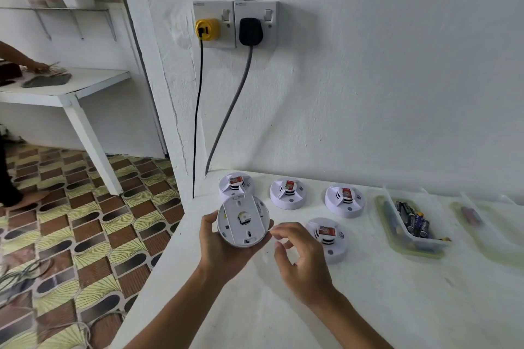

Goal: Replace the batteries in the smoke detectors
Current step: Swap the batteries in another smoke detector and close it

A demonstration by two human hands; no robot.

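Above the tabletop (226,306): left hand (224,246) cups the smoke detector (242,221), back side up.
Right hand (300,258): just beside its rim, fingers loosely curled, holding nothing.
Feel: probably light, hard plastic, kinda slick.
Grip tip: hold the rim, twist the back plate.
Batteries (414,221): in a tub beyond the right hand.

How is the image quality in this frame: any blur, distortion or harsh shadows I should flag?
Head view: wide-angle bending, so the wall corner leans. Light is soft and even, with only a faint shadow on the table under the hands. The held smoke detector is sharp; the right hand is slightly motion-blurred; the far-right container smears toward the edge.
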